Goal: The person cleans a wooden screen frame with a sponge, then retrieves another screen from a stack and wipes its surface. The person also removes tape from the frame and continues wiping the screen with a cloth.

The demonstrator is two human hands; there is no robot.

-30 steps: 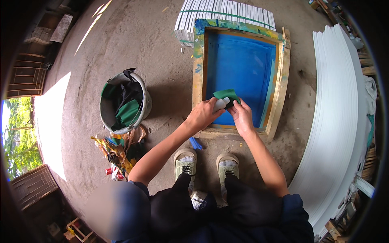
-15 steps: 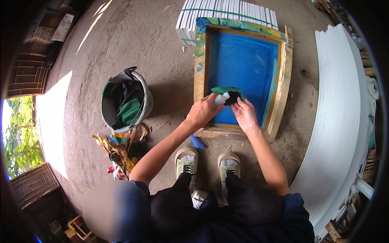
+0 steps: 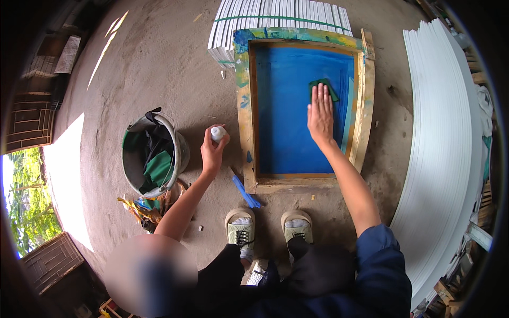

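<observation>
Green cloth point(image 3: 322, 87): under right hand point(image 3: 320, 112), fingers flat, on blue screen point(image 3: 289, 122).
White bottle point(image 3: 217, 132): left hand point(image 3: 213, 150) fingers clenched round it.

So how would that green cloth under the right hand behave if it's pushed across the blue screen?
The green cloth looks soft and thin, so it would probably bunch or fold rather than slide stiffly. The right hand lies flat on it, which likely keeps it spread. The blue screen looks wet with ink, so it may glide and smear.
</observation>
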